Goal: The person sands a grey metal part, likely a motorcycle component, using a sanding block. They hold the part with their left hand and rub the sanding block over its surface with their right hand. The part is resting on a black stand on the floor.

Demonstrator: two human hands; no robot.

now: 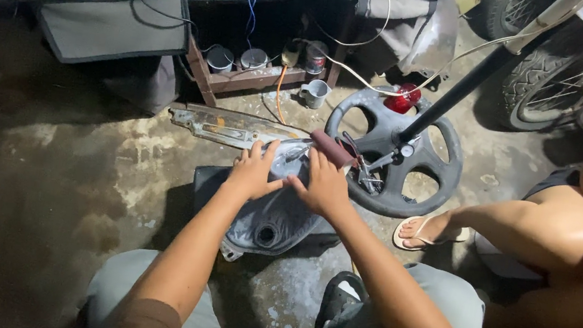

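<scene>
Grey, wet-looking motorcycle body panel (272, 210) on concrete floor (67, 181), btwn knees. Left hand (253, 170) flat on upper edge, open-palmed, clenching nothing. Right hand (322, 184) pressed beside it, fingers spread; maroon block (332, 149) just beyond fingertips, not gripped. Best kept: both palms down firm, panel braced vs sliding. Dark alloy wheel (400, 155) close by on right.

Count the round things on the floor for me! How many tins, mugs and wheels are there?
Metal tins: 2
Mugs: 1
Grey spoked wheels lying flat: 1
Motorbike tyres: 1
Total: 5
</scene>
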